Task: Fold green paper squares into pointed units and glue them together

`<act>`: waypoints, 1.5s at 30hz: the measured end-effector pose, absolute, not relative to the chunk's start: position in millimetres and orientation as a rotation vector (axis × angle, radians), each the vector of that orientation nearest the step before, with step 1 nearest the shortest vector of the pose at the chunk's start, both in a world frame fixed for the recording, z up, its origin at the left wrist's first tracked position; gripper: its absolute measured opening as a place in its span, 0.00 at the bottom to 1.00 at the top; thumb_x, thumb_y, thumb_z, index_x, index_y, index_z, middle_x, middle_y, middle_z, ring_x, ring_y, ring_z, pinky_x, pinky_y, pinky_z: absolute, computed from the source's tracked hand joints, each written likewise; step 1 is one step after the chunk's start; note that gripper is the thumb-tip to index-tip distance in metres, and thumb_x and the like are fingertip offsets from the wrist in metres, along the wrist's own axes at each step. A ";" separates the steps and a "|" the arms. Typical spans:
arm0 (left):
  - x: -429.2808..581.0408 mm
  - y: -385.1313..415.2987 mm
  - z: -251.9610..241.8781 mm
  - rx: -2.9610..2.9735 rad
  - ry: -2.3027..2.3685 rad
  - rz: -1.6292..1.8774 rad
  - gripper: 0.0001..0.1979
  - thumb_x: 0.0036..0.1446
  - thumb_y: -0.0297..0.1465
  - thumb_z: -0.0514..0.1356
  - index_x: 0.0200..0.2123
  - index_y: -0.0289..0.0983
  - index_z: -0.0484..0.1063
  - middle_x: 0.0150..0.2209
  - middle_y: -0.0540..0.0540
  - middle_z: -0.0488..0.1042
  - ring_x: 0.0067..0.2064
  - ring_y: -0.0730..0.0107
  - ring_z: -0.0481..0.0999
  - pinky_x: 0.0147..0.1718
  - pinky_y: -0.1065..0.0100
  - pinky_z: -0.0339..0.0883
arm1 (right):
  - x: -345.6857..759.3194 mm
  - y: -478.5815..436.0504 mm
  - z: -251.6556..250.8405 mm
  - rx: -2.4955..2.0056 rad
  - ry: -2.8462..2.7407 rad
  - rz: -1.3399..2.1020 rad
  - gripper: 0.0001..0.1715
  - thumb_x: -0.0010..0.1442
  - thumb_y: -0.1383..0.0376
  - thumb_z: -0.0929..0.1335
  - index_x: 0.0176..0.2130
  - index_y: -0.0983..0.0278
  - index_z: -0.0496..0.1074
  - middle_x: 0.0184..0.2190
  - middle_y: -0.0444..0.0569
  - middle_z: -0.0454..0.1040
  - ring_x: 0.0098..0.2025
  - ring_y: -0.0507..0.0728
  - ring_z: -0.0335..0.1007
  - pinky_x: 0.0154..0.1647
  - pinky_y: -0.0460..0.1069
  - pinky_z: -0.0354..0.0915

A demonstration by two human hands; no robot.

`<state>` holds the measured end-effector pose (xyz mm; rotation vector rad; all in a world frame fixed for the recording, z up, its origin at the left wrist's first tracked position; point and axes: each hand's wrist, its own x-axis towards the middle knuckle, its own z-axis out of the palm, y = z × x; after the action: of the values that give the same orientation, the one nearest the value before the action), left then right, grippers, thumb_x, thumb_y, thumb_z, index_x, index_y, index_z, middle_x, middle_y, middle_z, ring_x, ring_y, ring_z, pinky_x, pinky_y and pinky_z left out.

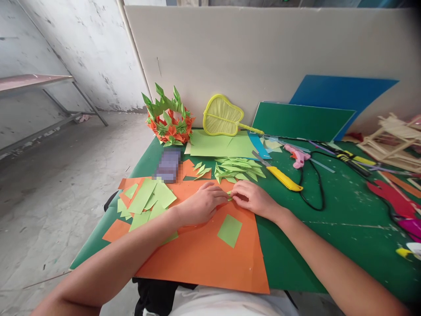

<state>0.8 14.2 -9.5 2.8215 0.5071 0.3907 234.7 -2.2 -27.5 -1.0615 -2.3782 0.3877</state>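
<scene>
Between my hands is a small piece of green paper (229,195), pinched at both ends and mostly covered by fingers. My left hand (203,204) is closed on its left end, and my right hand (250,197) is closed on its right end. Under them lies a large orange sheet (204,263), with one green paper square (230,231) flat on it just below my hands. Beyond the hands rests a pile of folded green paper leaves (239,168), with a few more folded leaves (201,170) to its left. Loose green paper squares (148,197) overlap at the left.
An orange and green paper crown (170,120) stands at the back left, near a blurred purple object (168,165). A yellow fan (223,115) leans on the board. To the right lie a yellow utility knife (283,177), a pink glue gun (297,156) with black cord, and wooden sticks.
</scene>
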 end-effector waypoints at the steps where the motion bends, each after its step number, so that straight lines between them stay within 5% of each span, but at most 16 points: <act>1: 0.7 14.4 -9.9 2.821 0.506 0.386 0.19 0.55 0.19 0.52 0.49 0.38 0.70 0.52 0.46 0.73 0.53 0.62 0.67 0.56 0.56 0.55 | 237.3 -2.1 -26.9 -1.040 -2.380 0.425 0.07 0.62 0.68 0.64 0.38 0.61 0.72 0.37 0.49 0.72 0.42 0.56 0.67 0.42 0.51 0.66; 11: 1.1 16.1 -10.7 2.762 0.524 0.404 0.24 0.51 0.17 0.51 0.50 0.39 0.69 0.52 0.47 0.72 0.53 0.63 0.68 0.55 0.58 0.57 | 240.7 1.2 -27.9 -0.984 -2.391 0.466 0.11 0.66 0.65 0.62 0.38 0.60 0.74 0.38 0.50 0.73 0.42 0.57 0.68 0.43 0.52 0.65; 19: 3.2 12.4 -8.8 2.854 0.464 0.413 0.19 0.58 0.20 0.49 0.49 0.38 0.70 0.49 0.43 0.73 0.51 0.60 0.68 0.53 0.56 0.58 | 230.5 -4.5 -24.3 -1.096 -2.426 0.472 0.10 0.67 0.67 0.60 0.35 0.62 0.68 0.34 0.49 0.70 0.40 0.57 0.65 0.41 0.52 0.63; 39: 3.6 13.5 -9.8 2.777 0.478 0.460 0.19 0.51 0.17 0.51 0.43 0.37 0.70 0.46 0.45 0.74 0.49 0.63 0.69 0.53 0.58 0.60 | 222.9 -4.9 -29.0 -1.259 -2.348 0.417 0.05 0.57 0.71 0.65 0.31 0.62 0.64 0.31 0.46 0.69 0.36 0.56 0.65 0.35 0.49 0.62; 45: 3.6 14.2 -9.9 2.838 0.466 0.402 0.16 0.56 0.19 0.51 0.45 0.37 0.70 0.44 0.44 0.75 0.48 0.62 0.69 0.52 0.58 0.59 | 221.6 -6.2 -26.5 -1.291 -2.322 0.446 0.06 0.55 0.73 0.65 0.30 0.62 0.64 0.30 0.45 0.68 0.34 0.55 0.64 0.32 0.48 0.61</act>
<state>3.6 14.2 -9.9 2.8377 0.4663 0.4024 221.6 -6.2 -26.5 -1.2907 -2.3218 0.4456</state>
